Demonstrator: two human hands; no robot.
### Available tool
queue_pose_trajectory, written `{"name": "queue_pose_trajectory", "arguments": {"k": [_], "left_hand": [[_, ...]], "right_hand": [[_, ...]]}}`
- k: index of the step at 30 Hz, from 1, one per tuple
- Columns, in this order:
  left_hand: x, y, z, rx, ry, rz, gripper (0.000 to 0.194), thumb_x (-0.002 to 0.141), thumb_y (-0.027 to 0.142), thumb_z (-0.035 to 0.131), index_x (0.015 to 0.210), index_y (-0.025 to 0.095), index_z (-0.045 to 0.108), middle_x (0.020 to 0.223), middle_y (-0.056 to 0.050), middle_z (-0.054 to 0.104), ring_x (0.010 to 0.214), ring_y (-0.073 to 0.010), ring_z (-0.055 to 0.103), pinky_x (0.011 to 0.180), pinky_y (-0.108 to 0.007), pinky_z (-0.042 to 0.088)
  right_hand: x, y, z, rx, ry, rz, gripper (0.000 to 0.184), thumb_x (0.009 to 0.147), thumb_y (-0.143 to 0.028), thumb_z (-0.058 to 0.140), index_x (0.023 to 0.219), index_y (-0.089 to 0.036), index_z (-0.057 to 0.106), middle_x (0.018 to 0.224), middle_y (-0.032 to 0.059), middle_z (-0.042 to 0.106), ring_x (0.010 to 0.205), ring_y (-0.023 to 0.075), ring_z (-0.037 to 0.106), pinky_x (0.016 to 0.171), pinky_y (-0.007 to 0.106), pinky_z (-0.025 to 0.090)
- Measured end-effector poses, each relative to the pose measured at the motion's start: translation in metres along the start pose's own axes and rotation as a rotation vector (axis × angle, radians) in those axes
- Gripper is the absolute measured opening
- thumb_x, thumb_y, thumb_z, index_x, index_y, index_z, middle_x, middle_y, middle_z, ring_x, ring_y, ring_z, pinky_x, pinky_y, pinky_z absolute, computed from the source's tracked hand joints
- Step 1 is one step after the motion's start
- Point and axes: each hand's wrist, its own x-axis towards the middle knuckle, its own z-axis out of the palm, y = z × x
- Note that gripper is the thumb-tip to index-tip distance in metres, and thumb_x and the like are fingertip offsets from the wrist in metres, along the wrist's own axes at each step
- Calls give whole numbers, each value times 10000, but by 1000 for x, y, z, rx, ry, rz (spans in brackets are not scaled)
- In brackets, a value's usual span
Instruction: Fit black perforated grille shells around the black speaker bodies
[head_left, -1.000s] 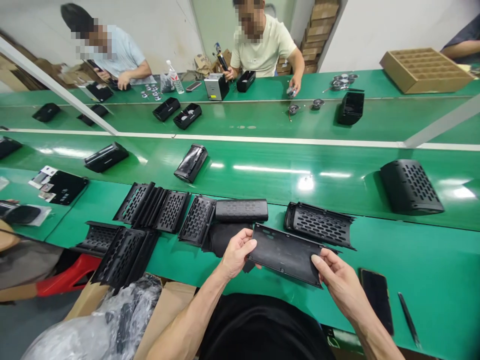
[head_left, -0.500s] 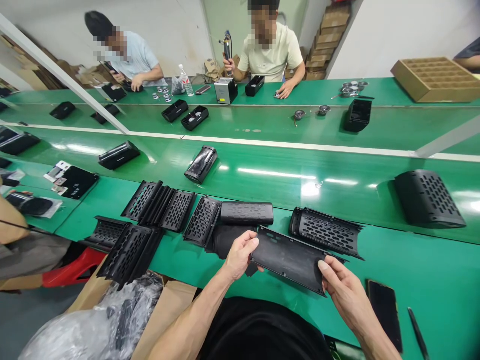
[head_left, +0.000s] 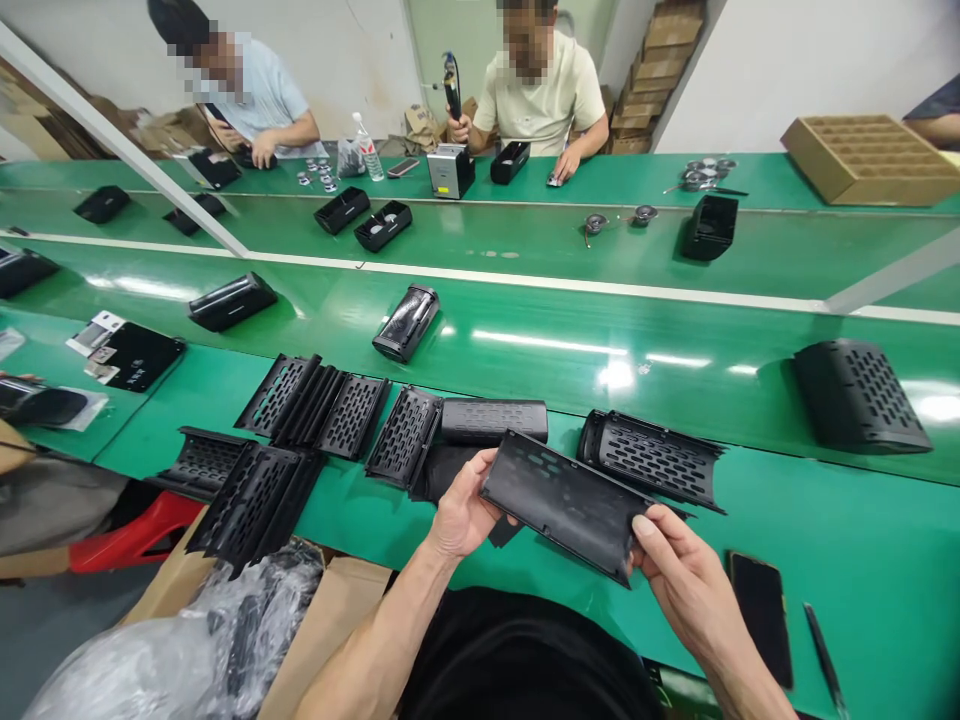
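Note:
I hold a flat black plastic grille panel [head_left: 562, 503] between both hands, a little above the green bench. My left hand [head_left: 459, 512] grips its left end with the fingers curled round the edge. My right hand [head_left: 679, 575] pinches its right lower corner. Just behind the panel lie a black slotted shell [head_left: 651, 458] and a closed black grille housing [head_left: 493, 420]. Several more slotted black panels [head_left: 315, 405] are spread out to the left.
A dark phone [head_left: 761, 615] and a pen [head_left: 823, 640] lie at my right. A large black housing [head_left: 859, 395] and a cylinder speaker body [head_left: 406, 322] sit on the conveyor belt. Two people work across the line; a cardboard tray [head_left: 870, 157] stands far right.
The panel has tilted up, its left end raised and its face turned more toward me. My hands stayed on its ends.

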Motion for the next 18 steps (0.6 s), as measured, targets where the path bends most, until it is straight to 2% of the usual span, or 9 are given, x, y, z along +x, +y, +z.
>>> {"name": "queue_pose_trajectory", "arguments": {"k": [2,6,11,14,18], "left_hand": [[-3,4,1,-95,-6,3,585,866,614,740,1254,177,700,1007,-72,747,753,-202,699,618,-320,600],[-6,6,0,-197,41,21,548,821,557,805,1250,227,717,1222,-80,747,1086,-260,695,920,-375,569],[-8,8,-5,-162,42,38,631,777,568,822,1302,243,691,1281,-95,729,1211,-321,655,1068,-470,489],[-10,11,-7,-131,12,37,698,715,567,868,1308,252,675,1288,-101,720,1269,-349,628,1112,-504,461],[-11,16,-4,-42,-35,-5,771,617,534,938,1278,235,676,1304,-120,700,1275,-373,626,1112,-525,470]], "right_hand": [[-3,-4,5,-56,5,-50,288,886,-471,816,994,-246,672,800,-14,609,684,169,583,648,291,515],[-7,-8,15,-201,64,-144,331,868,-516,808,1038,-248,715,820,6,652,724,189,596,681,285,519],[-9,-6,23,-266,128,-162,352,846,-523,819,1046,-248,727,857,12,681,762,202,622,699,273,530],[-8,-8,35,-185,148,-126,394,803,-559,846,987,-232,728,826,24,672,732,206,612,658,288,543],[-3,-14,59,60,133,-4,386,726,-516,927,880,-241,704,751,-2,634,655,162,576,597,264,549]]}}
